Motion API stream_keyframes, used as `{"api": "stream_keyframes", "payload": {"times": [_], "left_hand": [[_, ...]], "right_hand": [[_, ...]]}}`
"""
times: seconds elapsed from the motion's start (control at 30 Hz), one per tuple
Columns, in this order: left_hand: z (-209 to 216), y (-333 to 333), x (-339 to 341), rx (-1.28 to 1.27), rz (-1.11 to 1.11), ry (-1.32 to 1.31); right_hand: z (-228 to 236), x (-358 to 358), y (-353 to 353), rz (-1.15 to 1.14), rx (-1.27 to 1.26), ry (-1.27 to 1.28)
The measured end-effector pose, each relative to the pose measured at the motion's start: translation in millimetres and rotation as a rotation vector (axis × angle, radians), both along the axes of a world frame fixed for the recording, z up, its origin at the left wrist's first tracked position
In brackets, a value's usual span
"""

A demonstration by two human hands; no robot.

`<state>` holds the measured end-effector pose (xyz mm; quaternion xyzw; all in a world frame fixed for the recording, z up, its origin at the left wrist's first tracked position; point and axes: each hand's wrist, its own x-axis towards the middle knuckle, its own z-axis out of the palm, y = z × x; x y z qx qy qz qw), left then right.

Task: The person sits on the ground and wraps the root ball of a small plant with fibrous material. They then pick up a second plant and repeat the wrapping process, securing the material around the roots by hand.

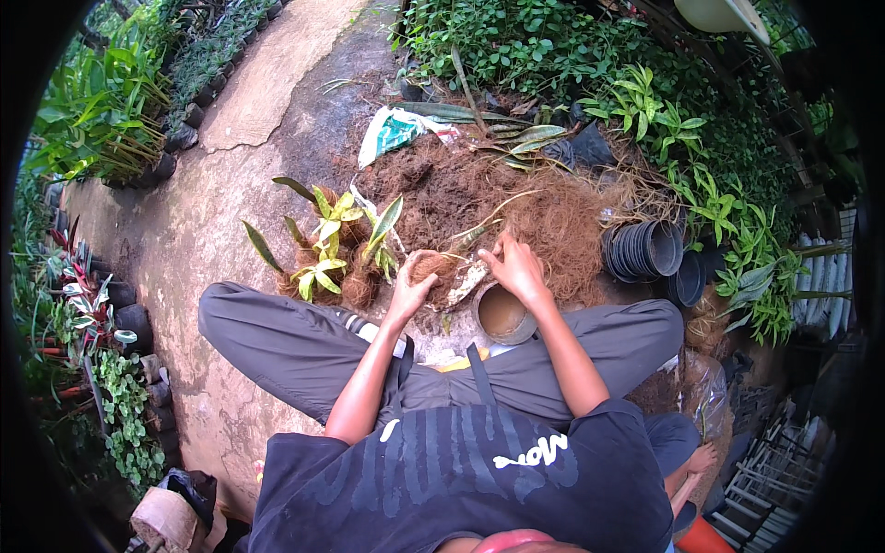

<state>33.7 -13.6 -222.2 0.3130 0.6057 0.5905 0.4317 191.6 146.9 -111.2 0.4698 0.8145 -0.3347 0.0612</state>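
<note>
My left hand [410, 290] is curved round a ball of brown coconut fibre [435, 267]. A thin leafy stem [484, 224] slants up and right from beside the ball. Just right of it my right hand [519, 270] is closed, thumb and fingers drawn together; whatever they pinch is too small to make out. Between the hands, a pale, soil-crusted piece [466, 284] lies low. Below my right hand stands a round pot of brown, muddy water [504, 315]. Left of my left hand sit several yellow-green plants [329, 241] with their roots in fibre balls [359, 288].
Dark soil [419, 189] and loose coconut fibre [558, 230] are heaped ahead. A white and green sack [392, 134] lies behind. Nested black pots [643, 251] rest at the right. Another person's hand [702, 458] shows at lower right. Potted plants [129, 369] line the left side.
</note>
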Motion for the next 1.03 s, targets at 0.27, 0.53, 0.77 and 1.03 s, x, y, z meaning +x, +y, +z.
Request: {"api": "stream_keyframes", "payload": {"times": [0.27, 0.53, 0.77, 1.03], "left_hand": [[13, 2, -4, 0.037, 0.225, -0.315], [2, 0, -8, 0.014, 0.298, -0.525], [7, 2, -11, 0.084, 0.276, -0.657], [21, -6, -17, 0.036, 0.225, -1.091]], "right_hand": [[-15, -3, -2, 0.114, -0.843, 0.474], [-21, -6, -5, 0.08, -0.658, 0.669], [-7, -3, 4, 0.012, -0.544, 0.486], [-45, -1, 6, 0.093, -0.357, 0.446]]}}
